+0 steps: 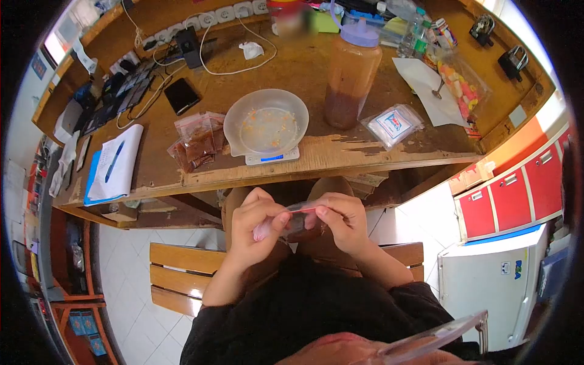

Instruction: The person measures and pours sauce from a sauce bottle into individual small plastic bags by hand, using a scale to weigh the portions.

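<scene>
Over the lap, my left hand (258, 224) and my right hand (342, 222) pinch a small clear zip bag (296, 224) by its red-striped top edge, one at each end. What the bag holds, if anything, is hard to make out. Past the hands, on the wooden table (340, 155), a translucent bowl (266, 123) with orange-yellow crumbs rests on a small white kitchen scale (274, 157). Left of it lies a pile of zip bags with reddish-brown powder (198, 141). A pack of clear bags (392, 125) with a blue-and-red label lies to the right.
Behind the bowl stands a big bottle (350, 82) with a lilac lid and brown contents. A notebook with a pen (114, 161), a black phone (181, 96) and white cables lie at left. A bag of colourful sweets (459, 88) and white paper (429, 91) lie at right.
</scene>
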